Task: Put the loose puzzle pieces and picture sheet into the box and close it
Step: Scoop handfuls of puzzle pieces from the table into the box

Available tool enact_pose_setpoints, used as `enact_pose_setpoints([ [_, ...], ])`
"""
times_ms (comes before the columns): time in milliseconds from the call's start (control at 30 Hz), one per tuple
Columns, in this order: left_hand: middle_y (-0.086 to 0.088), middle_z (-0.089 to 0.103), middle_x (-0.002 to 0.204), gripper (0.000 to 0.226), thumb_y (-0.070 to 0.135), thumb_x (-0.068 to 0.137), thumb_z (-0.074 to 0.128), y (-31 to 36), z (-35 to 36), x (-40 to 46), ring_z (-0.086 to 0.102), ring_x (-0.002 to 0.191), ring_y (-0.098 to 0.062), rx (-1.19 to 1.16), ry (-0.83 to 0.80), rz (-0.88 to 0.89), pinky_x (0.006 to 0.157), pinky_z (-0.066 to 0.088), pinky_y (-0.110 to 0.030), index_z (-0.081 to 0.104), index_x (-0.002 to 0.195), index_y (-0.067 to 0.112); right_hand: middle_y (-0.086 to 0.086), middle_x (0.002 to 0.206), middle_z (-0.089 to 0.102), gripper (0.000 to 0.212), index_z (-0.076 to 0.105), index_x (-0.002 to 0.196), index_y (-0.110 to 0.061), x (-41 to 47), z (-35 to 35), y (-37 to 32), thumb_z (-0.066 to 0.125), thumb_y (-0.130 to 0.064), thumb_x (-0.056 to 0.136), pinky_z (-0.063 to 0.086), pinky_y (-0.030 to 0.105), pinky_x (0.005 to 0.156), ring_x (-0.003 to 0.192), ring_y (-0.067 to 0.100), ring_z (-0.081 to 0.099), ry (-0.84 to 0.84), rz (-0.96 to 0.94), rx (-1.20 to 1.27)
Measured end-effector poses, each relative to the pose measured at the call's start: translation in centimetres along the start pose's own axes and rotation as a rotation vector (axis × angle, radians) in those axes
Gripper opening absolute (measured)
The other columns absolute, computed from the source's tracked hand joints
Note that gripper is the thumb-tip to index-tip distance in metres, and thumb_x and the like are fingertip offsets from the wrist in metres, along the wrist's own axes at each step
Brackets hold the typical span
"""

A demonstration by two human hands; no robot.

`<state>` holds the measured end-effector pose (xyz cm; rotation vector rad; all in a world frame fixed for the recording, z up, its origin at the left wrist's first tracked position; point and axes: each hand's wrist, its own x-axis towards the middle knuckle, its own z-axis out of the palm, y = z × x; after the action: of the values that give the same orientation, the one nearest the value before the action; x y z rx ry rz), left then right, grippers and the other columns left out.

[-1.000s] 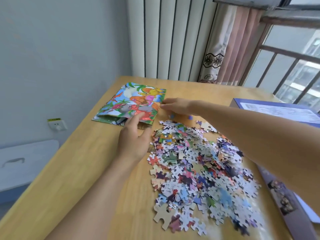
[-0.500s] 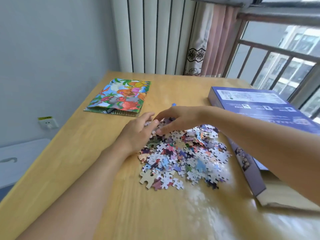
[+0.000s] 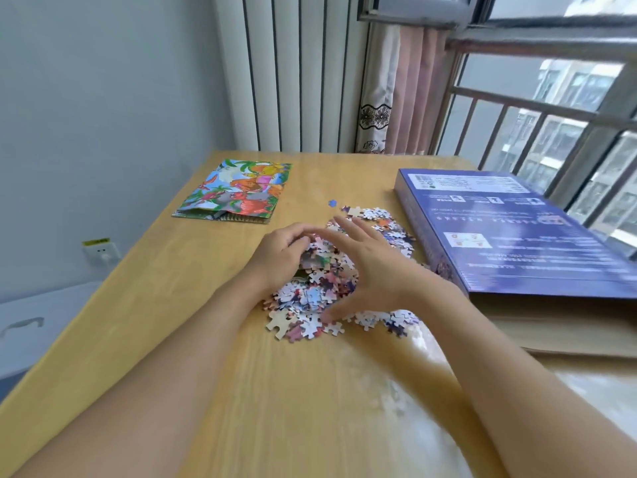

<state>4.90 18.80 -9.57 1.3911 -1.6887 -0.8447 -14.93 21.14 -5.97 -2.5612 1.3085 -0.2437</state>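
Note:
A heap of loose puzzle pieces (image 3: pixel 322 291) lies mid-table on the wooden table (image 3: pixel 165 291). My left hand (image 3: pixel 279 258) cups the heap's left side, fingers curled over pieces. My right hand (image 3: pixel 370 270) presses against its right side, fingers spread, thumb down at the table. Other pieces (image 3: pixel 382 217) lie spread behind my hands, and one blue piece (image 3: pixel 332 202) sits apart. The colourful picture sheet (image 3: pixel 239 191) lies flat at the far left. The blue puzzle box (image 3: pixel 510 236) rests at the right, its printed face up, over a brown cardboard part (image 3: pixel 558 326).
A grey wall with a socket (image 3: pixel 101 251) is on the left, a white radiator (image 3: pixel 296 74) and curtain (image 3: pixel 396 91) behind the table, a barred window (image 3: pixel 551 115) on the right. A white cabinet (image 3: pixel 31 326) stands low at the left.
Both hands came back from near the picture sheet and closed in on the pieces, pushing the wide scatter into a tighter heap. The view swung right, showing more of the box.

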Motion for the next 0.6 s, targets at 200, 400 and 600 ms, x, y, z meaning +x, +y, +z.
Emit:
enact_pose_setpoints([
  [200,0.002,0.063,0.122,0.036,0.033,0.105,0.036,0.7,0.4,0.7,0.063,0.106,-0.014,-0.136,0.080,-0.106,0.099,0.048,-0.036,0.060,0.128,0.020,-0.006,0.168,0.007,0.114,0.012,0.156,-0.048,1.0,0.7,0.0,0.074,-0.077,0.065,0.029,0.048,0.117,0.154,0.020,0.011,0.007,-0.037,-0.024],
  [400,-0.003,0.060,0.116,0.033,0.035,0.104,0.039,1.5,0.7,0.8,0.066,0.095,-0.018,-0.251,0.151,-0.162,0.079,0.056,-0.032,0.058,0.119,0.012,-0.004,0.154,0.038,0.097,0.028,0.152,-0.044,1.3,1.5,0.0,0.067,-0.079,0.071,0.041,0.046,0.110,0.142,0.022,0.031,0.074,-0.052,-0.092],
  [600,-0.006,0.068,0.101,0.031,0.034,0.101,0.042,1.1,0.1,0.7,0.071,0.084,-0.020,-0.113,0.203,-0.091,0.090,0.055,-0.049,0.065,0.103,0.014,-0.009,0.134,0.055,0.068,0.052,0.140,-0.035,1.5,1.5,0.1,0.067,-0.066,0.082,0.051,0.043,0.093,0.122,0.020,0.048,0.121,-0.078,-0.132],
])
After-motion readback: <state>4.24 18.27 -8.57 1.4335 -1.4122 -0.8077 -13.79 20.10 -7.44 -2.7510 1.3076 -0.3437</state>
